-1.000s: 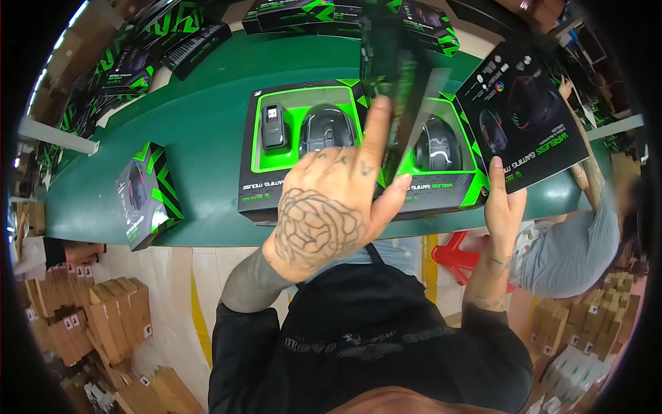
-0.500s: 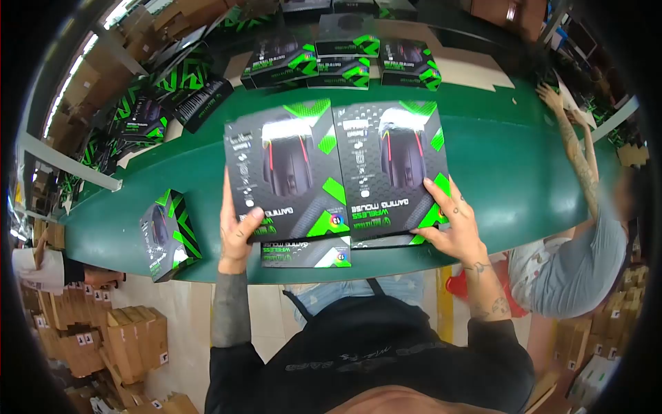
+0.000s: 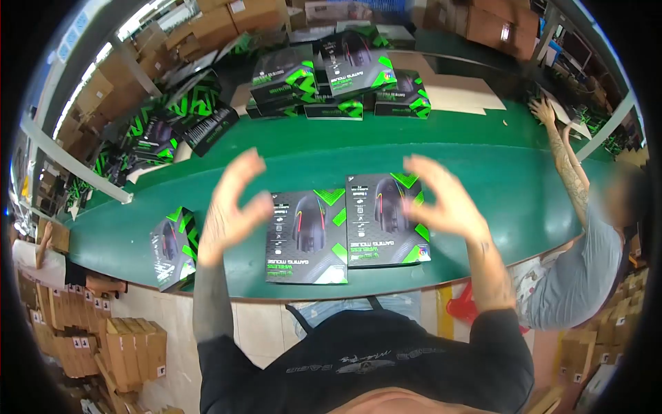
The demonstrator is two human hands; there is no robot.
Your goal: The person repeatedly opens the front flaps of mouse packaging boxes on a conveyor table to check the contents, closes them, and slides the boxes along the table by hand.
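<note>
Right hand — blurred (left hand too) — partly covers a mouse box.

The left mouse box and the right mouse box both have dark grey-black faces with bright green angular patches, white and green lettering, and a printed black mouse edged with thin red lines. The small box repeats that scheme (its side carries green-and-black chevrons). Beneath them the table is deep green. The wearer's shirt is black with pale lettering; the co-worker's shirt is plain grey. Cartons are brown, and the stool is red.
</note>
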